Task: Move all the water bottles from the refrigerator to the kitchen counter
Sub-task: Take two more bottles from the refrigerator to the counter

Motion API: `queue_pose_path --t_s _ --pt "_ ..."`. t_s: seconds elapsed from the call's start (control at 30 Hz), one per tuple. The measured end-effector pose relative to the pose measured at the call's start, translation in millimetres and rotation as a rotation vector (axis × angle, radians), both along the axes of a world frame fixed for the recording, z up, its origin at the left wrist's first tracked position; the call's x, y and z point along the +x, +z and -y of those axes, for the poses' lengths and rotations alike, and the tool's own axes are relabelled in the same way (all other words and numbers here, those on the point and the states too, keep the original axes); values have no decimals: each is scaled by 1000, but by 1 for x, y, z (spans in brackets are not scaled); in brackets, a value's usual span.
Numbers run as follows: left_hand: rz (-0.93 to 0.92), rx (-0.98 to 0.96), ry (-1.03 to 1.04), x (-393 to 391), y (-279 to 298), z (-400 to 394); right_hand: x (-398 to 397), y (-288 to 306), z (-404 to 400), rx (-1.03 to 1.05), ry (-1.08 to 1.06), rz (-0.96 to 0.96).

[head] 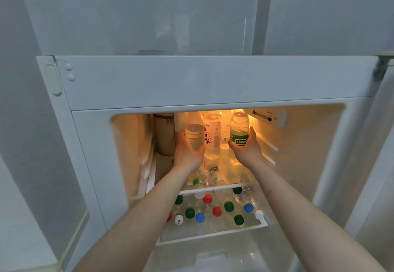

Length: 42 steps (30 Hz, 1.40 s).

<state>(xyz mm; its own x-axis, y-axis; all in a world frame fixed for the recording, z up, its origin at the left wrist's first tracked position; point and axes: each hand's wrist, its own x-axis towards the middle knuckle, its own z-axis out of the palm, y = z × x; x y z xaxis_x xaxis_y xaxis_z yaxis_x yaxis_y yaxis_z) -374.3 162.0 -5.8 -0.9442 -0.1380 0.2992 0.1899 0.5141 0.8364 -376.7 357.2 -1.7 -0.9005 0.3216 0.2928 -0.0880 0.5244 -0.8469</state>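
Both my arms reach into the open refrigerator (213, 82). My left hand (187, 154) grips a clear ribbed water bottle (194, 133) on the top shelf. My right hand (248, 150) grips a bottle with a green label (239, 129). Between them stands a tall bottle with a white label (212, 133). More bottles lie on the glass shelf (217, 187) below my hands. The lower shelf holds several bottles with green, red, blue and white caps (216, 211).
A beige cylindrical container (164, 135) stands at the back left of the top shelf. The control panel (269, 117) sits on the upper right inner wall. The refrigerator door edge (383, 144) is at the far right. An empty drawer (213, 254) lies at the bottom.
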Motion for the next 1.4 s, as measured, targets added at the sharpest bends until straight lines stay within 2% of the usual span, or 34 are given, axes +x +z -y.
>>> queue_pose_path --t_s 0.3,0.5,0.8,0.97,1.1,1.27,1.4 --pt "-78 -15 47 -6 -2 1 -2 0 -3 0 -86 -3" --pt "-28 46 53 2 4 -5 11 -6 -2 -58 -19 -60" --pt "-136 -81 65 33 4 -7 51 -11 0 -34 61 -157" --pt "-209 -52 73 60 -2 -9 84 -15 0 -30 86 -166" --pt "-265 40 111 92 -8 -17 114 -17 -5 -112 98 -189" --pt "-366 68 108 145 -7 -28 162 -9 -14 -201 157 -199" --pt "-365 78 96 194 0 -33 201 -5 -21 -278 204 -238"
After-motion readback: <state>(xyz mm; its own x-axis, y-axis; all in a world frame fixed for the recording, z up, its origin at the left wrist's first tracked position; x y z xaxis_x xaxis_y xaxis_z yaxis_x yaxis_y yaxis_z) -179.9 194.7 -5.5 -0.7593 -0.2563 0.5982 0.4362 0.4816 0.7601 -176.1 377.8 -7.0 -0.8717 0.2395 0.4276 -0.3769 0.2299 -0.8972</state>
